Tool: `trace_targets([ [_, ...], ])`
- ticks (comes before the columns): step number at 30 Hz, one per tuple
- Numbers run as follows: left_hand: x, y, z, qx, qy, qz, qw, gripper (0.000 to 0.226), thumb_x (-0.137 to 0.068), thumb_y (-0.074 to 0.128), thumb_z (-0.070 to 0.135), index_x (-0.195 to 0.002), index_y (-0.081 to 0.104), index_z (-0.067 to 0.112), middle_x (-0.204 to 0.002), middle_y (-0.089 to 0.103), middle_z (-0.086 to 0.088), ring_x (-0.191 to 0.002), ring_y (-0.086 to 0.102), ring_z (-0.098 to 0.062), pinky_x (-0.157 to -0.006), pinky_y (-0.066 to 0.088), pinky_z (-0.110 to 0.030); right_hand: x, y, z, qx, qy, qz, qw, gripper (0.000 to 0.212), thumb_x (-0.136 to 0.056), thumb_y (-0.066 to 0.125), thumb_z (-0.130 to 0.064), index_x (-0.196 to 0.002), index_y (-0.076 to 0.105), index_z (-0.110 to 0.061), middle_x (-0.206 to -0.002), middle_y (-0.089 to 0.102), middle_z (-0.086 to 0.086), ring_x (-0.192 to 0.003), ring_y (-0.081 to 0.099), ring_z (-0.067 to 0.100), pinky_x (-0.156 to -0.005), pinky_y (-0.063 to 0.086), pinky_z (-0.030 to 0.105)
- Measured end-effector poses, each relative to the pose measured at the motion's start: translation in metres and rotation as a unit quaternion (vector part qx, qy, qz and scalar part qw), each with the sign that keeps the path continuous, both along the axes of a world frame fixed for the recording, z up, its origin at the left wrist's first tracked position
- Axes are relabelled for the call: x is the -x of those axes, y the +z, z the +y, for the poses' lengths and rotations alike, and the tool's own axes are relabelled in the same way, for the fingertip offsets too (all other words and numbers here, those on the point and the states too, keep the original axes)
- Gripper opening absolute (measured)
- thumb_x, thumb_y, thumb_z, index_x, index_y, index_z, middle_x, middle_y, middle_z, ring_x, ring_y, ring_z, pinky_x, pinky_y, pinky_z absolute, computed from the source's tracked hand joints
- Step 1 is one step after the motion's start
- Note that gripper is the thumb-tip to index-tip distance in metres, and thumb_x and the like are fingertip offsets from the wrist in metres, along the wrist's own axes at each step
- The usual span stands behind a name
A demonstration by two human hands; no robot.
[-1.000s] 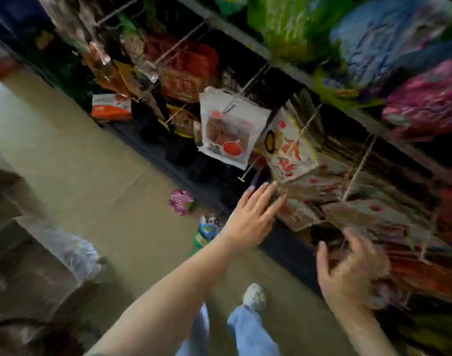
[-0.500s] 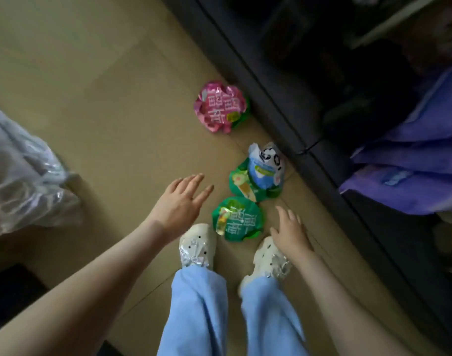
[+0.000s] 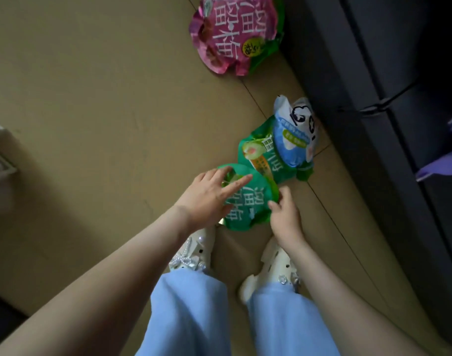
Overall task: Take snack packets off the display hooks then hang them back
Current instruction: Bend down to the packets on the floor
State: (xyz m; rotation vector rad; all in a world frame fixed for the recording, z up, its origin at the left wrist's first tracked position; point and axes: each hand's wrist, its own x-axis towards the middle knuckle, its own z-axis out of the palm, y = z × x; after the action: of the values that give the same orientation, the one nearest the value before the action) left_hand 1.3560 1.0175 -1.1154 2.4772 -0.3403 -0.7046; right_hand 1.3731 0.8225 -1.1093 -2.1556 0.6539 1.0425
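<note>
1. On the floor, just in front of the shoes, lies the near green packet, flat, printed face up.
2. The left hand rests on the left part of that packet. Its fingers are straight and spread, and it grips nothing.
3. The right hand is at the packet's right edge. Thumb and fingers curl onto that edge and appear to pinch it.
4. A second green packet lies just beyond, with a blue-and-white packet lying on top of it. A pink packet lies farther off, beside the dark shelf base.
5. The display hooks are out of view, so the task's packets are all on the floor, none hung.
6. Likely faults from here:
   - The one-edge pinch may slip on the glossy film, because the flat left hand adds no grip.
   - Lifting may drag the second green packet, if the two overlap.
   - A crushed top edge may close the hanging hole, which cannot be seen here.
</note>
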Motion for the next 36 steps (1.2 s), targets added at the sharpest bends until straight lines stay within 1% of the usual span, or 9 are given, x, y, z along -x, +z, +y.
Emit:
trace_targets([
  [3,-0.009,0.023,0.012,-0.003,0.002,-0.037,0.999,0.092,-0.065,0.078,0.037,-0.143,0.032,0.027,-0.139,0.041,-0.026,-0.125,0.045,-0.042,-0.102,0.035,-0.054,-0.023,0.048,0.033,-0.08,0.1,-0.083,0.988,0.024,-0.09,0.044,0.006,-0.098,0.045,-0.017,-0.087,0.055,-0.007,-0.078,0.055,0.003,-0.07,0.042,0.017],
  [7,-0.031,0.098,0.036,0.033,0.057,-0.037,0.997,0.098,-0.067,0.059,0.059,-0.144,0.015,0.019,-0.143,0.039,-0.02,-0.135,0.035,-0.033,-0.113,0.021,-0.051,-0.063,0.136,0.065,-0.168,0.156,-0.104,0.968,0.03,-0.089,0.048,0.005,-0.087,0.046,-0.025,-0.084,0.053,-0.015,-0.089,0.055,0.01,-0.083,0.042,0.024],
  [10,-0.06,0.173,0.054,0.066,0.071,-0.042,0.994,0.1,-0.066,0.057,0.067,-0.143,0.014,0.019,-0.134,0.047,-0.016,-0.132,0.04,-0.028,-0.114,0.024,-0.049,-0.092,0.217,0.072,-0.166,0.17,-0.077,0.968,0.031,-0.091,0.049,-0.003,-0.086,0.047,-0.033,-0.094,0.06,-0.006,-0.098,0.058,0.013,-0.092,0.043,0.028],
  [14,-0.108,0.311,0.067,0.123,0.083,-0.037,0.988,0.102,-0.065,0.072,0.056,-0.143,0.018,0.018,-0.124,0.044,-0.015,-0.102,0.056,-0.031,-0.088,0.051,-0.039,-0.133,0.362,0.08,-0.151,0.278,-0.109,0.942,0.024,-0.091,0.05,-0.007,-0.095,0.053,-0.03,-0.102,0.063,0.003,-0.098,0.059,0.016,-0.089,0.044,0.033],
  [17,-0.134,0.421,0.063,0.094,0.038,-0.03,0.994,0.083,-0.066,0.076,0.049,-0.132,0.039,0.015,-0.118,0.052,-0.012,-0.091,0.06,-0.031,-0.076,0.052,-0.037,-0.15,0.474,0.084,-0.126,0.351,-0.146,0.916,0.022,-0.089,0.048,0.002,-0.102,0.056,-0.014,-0.099,0.063,0.003,-0.087,0.057,0.008,-0.081,0.044,0.029],
  [21,-0.156,0.561,0.057,0.066,0.068,0.015,0.995,0.039,-0.079,0.066,0.049,-0.108,0.062,0.023,-0.096,0.069,-0.004,-0.094,0.062,-0.027,-0.078,0.048,-0.033,-0.156,0.602,0.074,-0.092,0.273,-0.196,0.937,0.013,-0.09,0.053,-0.008,-0.097,0.054,-0.018,-0.085,0.06,-0.006,-0.077,0.051,0.004,-0.071,0.038,0.021],
  [25,-0.163,0.673,0.043,0.113,0.122,0.047,0.985,0.048,-0.082,0.064,0.047,-0.122,0.06,0.02,-0.118,0.066,-0.003,-0.111,0.059,-0.02,-0.093,0.045,-0.031,-0.152,0.707,0.058,-0.066,0.171,-0.269,0.945,0.012,-0.088,0.061,-0.017,-0.096,0.053,-0.02,-0.092,0.06,-0.003,-0.085,0.053,0.011,-0.075,0.039,0.024],
  [30,-0.17,0.774,0.017,0.217,0.125,0.074,0.965,0.035,-0.082,0.066,0.046,-0.113,0.065,0.029,-0.097,0.072,0.005,-0.086,0.068,-0.014,-0.083,0.054,-0.041,-0.143,0.792,0.026,-0.026,0.056,-0.337,0.939,0.012,-0.087,0.062,-0.026,-0.09,0.058,-0.015,-0.092,0.064,0.006,-0.085,0.059,0.022,-0.067,0.04,0.033],
  [36,-0.182,0.846,-0.029,0.248,0.067,0.07,0.964,0.025,-0.086,0.064,0.039,-0.11,0.065,0.03,-0.099,0.071,0.007,-0.088,0.067,-0.013,-0.086,0.054,-0.036,-0.133,0.864,-0.017,-0.038,-0.042,-0.38,0.923,0.011,-0.086,0.064,-0.021,-0.077,0.061,-0.015,-0.079,0.062,0.001,-0.077,0.058,0.016,-0.07,0.044,0.033],
])
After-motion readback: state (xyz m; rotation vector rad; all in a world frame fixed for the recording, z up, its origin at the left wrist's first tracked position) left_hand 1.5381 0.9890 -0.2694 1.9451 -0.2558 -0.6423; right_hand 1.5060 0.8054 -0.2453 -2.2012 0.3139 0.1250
